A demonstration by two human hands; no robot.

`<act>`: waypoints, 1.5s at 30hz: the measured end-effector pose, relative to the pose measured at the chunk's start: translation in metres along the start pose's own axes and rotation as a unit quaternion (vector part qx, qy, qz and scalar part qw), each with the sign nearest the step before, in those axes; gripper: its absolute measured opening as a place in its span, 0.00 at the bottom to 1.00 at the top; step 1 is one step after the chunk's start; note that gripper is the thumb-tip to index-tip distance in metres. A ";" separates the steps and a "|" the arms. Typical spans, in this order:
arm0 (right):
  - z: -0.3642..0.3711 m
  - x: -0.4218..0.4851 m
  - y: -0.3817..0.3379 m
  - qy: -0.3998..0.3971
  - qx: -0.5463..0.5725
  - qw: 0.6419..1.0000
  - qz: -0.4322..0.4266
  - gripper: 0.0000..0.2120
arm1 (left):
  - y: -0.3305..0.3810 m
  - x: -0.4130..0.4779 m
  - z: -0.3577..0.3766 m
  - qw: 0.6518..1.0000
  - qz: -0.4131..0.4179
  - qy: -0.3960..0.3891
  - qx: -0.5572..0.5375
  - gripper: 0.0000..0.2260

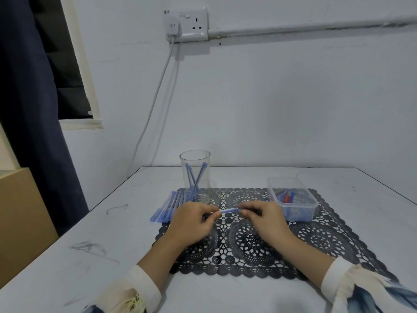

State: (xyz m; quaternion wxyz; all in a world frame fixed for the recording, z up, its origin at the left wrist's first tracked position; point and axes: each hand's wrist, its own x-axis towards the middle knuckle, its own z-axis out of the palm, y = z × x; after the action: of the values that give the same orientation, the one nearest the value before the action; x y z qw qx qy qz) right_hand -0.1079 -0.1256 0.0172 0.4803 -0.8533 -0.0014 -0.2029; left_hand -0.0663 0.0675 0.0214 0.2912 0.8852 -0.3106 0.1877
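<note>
A blue pen (229, 211) lies level between my two hands above the black lace mat (255, 242). My left hand (191, 222) pinches its left end and my right hand (261, 219) pinches its right end. Behind my left hand stands a tall clear cup (195, 175) with several blue pens leaning inside. A row of several blue pens (165, 208) lies on the table at the mat's left edge. A clear plastic box (291, 199) at the right holds blue and red pieces.
The white table (112, 245) carries pencil marks at its left. A small clear lid or cup (200, 198) sits at the tall cup's foot. A wall socket (187, 24) with a white cable hangs behind. A dark curtain (33, 109) and a brown box (22, 211) stand at the left.
</note>
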 end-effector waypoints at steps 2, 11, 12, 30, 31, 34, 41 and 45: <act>0.000 0.000 0.000 -0.002 0.006 1.000 -0.004 0.08 | 0.000 0.000 0.001 1.000 0.005 0.002 0.002 0.10; -0.001 -0.005 -0.003 -0.011 0.017 1.000 -0.017 0.10 | 0.000 0.000 0.001 1.000 0.018 -0.010 -0.001 0.10; -0.001 -0.005 -0.003 -0.010 0.018 1.000 -0.022 0.11 | 0.000 0.000 0.002 1.000 0.018 -0.011 -0.002 0.10; 0.002 -0.007 -0.004 -0.033 0.060 0.995 -0.066 0.08 | 0.004 -0.001 0.002 0.999 0.028 0.010 -0.023 0.09; 0.003 -0.007 -0.004 -0.043 0.066 0.995 -0.066 0.06 | 0.004 -0.001 0.001 0.999 0.021 0.014 -0.025 0.09; 0.004 -0.009 -0.004 -0.064 0.046 0.995 -0.062 0.07 | 0.003 -0.001 0.001 0.999 0.017 0.017 -0.024 0.09; 0.003 -0.005 0.005 -0.049 -0.040 0.992 -0.110 0.05 | 0.001 -0.002 0.003 0.999 0.032 0.021 -0.032 0.09; 0.002 -0.004 0.005 -0.048 -0.089 0.984 -0.145 0.07 | 0.002 -0.001 0.002 0.997 0.048 0.025 -0.054 0.11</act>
State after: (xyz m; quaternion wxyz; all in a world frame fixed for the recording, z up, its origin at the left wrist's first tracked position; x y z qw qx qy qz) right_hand -0.1095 -0.1262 0.0111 0.3674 -0.8922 -0.1298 -0.2283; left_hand -0.0675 0.0652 0.0199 0.3371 0.8470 -0.3553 0.2066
